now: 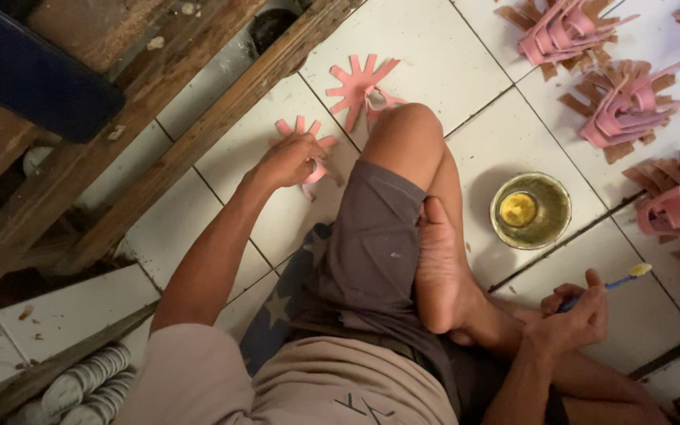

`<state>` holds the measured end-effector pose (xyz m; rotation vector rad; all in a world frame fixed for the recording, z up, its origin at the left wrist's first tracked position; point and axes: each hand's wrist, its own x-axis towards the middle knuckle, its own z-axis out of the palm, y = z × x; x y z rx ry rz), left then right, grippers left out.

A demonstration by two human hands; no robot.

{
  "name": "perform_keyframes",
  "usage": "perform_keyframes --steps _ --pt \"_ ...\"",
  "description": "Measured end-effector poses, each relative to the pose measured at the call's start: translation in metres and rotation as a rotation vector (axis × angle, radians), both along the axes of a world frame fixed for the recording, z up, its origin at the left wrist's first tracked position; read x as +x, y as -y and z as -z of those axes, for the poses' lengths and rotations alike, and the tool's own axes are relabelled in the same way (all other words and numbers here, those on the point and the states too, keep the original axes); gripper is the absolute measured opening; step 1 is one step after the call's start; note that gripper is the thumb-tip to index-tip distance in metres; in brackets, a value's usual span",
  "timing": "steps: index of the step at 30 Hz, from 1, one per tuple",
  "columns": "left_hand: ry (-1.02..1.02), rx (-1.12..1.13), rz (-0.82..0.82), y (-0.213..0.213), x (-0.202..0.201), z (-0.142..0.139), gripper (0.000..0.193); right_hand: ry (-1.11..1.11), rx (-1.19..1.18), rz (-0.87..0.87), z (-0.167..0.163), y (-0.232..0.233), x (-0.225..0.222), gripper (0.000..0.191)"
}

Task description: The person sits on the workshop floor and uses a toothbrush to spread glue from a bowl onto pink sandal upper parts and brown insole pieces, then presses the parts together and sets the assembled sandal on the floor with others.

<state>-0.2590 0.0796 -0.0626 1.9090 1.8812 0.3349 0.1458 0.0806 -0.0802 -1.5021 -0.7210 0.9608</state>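
I sit cross-legged on a white tiled floor (403, 47). My left hand (290, 160) reaches out and presses down on a pink star-shaped cut-out (308, 135) lying on the tiles, covering most of it. A second pink star-shaped cut-out (362, 85) lies just beyond my raised knee. My right hand (574, 317) rests by my ankle, closed on a blue-handled brush (615, 282) whose yellow-coated tip points right. A round metal tin of yellow glue (530, 210) stands on the floor above that hand.
Piles of pink and brown cut pieces (623, 106) lie along the right side, with more at the top right (560, 31). Wooden beams (198, 134) cross the upper left. A dark blue cushion (33, 71) sits at the top left; white stacked objects (88, 382) at the bottom left.
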Motion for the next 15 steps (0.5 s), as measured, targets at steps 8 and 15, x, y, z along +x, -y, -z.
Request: perform_keyframes --steps 8,15 --pt "0.071 0.000 0.061 0.004 -0.001 -0.005 0.023 -0.023 -0.011 0.031 -0.011 0.004 -0.003 0.032" --pt "0.249 -0.059 -0.359 0.002 -0.011 -0.026 0.014 0.000 0.002 0.016 -0.007 0.007 -0.004 0.031"
